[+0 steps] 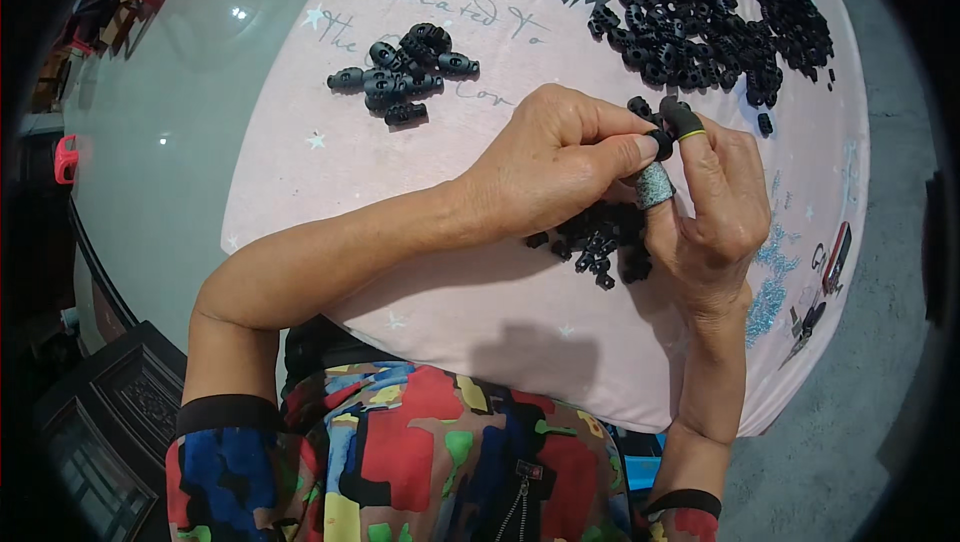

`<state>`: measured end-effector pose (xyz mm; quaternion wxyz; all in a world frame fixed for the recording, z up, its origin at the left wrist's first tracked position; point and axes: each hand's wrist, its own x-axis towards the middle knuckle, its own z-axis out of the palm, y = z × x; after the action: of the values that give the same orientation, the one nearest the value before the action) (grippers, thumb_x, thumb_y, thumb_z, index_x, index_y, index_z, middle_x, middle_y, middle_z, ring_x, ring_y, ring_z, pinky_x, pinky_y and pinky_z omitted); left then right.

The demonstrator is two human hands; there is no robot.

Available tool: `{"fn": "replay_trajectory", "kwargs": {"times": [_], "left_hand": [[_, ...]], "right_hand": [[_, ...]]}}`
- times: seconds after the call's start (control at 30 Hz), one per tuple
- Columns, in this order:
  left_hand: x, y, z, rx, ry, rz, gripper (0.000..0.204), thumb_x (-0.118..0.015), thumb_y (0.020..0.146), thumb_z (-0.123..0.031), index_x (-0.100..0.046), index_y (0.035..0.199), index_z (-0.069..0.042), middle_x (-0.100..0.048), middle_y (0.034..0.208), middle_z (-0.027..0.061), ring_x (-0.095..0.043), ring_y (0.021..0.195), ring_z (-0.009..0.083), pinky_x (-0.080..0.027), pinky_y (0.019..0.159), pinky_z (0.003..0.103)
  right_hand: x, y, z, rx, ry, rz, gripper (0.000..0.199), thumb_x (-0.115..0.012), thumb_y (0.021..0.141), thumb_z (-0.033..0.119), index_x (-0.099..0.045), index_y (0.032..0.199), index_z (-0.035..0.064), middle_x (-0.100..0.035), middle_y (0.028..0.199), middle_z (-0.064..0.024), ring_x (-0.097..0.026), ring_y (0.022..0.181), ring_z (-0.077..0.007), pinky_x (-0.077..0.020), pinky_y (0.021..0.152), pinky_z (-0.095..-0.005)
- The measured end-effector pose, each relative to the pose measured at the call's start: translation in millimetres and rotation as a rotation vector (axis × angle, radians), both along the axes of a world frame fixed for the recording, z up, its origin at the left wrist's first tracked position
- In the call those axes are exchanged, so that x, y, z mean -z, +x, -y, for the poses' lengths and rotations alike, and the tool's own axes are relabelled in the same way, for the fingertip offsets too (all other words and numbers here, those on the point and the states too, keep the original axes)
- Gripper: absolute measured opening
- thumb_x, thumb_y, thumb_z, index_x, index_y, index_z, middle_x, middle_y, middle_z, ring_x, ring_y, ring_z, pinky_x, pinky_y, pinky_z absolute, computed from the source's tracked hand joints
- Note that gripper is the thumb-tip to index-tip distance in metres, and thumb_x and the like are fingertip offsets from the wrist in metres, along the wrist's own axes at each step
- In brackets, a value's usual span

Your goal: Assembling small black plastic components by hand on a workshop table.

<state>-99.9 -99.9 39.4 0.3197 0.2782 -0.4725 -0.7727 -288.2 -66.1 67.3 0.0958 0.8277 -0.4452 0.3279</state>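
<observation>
While my left hand (560,167) and right hand (715,207) met above the pink cloth (480,292), both pinched one small black toggle (661,144) between their fingertips. A little heap of black parts (600,242) lay beneath them, a finished cluster (405,74) far left, a big pile (720,12) far right.

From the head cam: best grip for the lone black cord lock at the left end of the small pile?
Probably pinch that cord lock across its narrow sides, coming from above. It lies flat on the pink cloth, sticking out leftward from the small pile, so both sides look open.
</observation>
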Motion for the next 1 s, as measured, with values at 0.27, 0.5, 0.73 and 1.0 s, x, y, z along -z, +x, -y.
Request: {"fn": "replay_trajectory", "kwargs": {"times": [0.27, 0.5, 0.73, 1.0], "left_hand": [[2.9, -5.0, -1.9, -0.071, -0.005, -0.013, 0.023, -0.063, 0.103, -0.014, -0.074, 0.107, 0.005, -0.071, 0.088, 0.0025, -0.063, 0.08, 0.006, -0.056, 0.073, 0.024], [-2.5, -1.7, 7.2, 0.042, 0.019, 0.021, 0.03, -0.062, 0.107, -0.025, -0.073, 0.108, 0.002, -0.068, 0.085, -0.0001, -0.059, 0.076, 0.0046, -0.048, 0.066, 0.02], [0.1, -2.8, 13.2, -0.012, -0.114, 0.106, 0.031, -0.064, 0.106, -0.028, -0.075, 0.101, 0.0, -0.068, 0.074, 0.0005, -0.058, 0.064, 0.0041, -0.045, 0.055, 0.021], [-36.9, 43.2, 28.0, -0.198, -1.024, 0.785, 0.026, -0.069, 0.094, -0.02, -0.076, 0.102, 0.004, -0.076, 0.087, 0.0181, -0.071, 0.07, 0.0225, -0.056, 0.066, 0.033]], "right_hand": [[2.9, 2.5, 0.5, -0.014, 0.019, 0.002, 0.04, -0.07, 0.067, -0.005, -0.071, 0.107, -0.0057, -0.07, 0.096, -0.0162, -0.067, 0.082, -0.0326, -0.0551, 0.071, -0.0389], [3.1, -1.6, 2.3, -0.016, 0.026, 0.009, 0.042, -0.07, 0.068, -0.007, -0.07, 0.11, -0.0054, -0.071, 0.099, -0.017, -0.067, 0.084, -0.0333, -0.0557, 0.075, -0.0393], [-0.1, -3.9, -0.9, 0.004, 0.183, 0.069, 0.045, -0.071, 0.07, -0.004, -0.069, 0.115, -0.005, -0.07, 0.103, -0.0182, -0.067, 0.092, -0.0342, -0.0552, 0.079, -0.0399], [-22.3, -35.0, 3.0, 0.153, 0.544, 0.268, 0.013, -0.073, 0.084, 0.005, -0.071, 0.09, -0.0064, -0.065, 0.072, -0.0109, -0.055, 0.063, -0.0126, -0.045, 0.059, -0.0301]]}}
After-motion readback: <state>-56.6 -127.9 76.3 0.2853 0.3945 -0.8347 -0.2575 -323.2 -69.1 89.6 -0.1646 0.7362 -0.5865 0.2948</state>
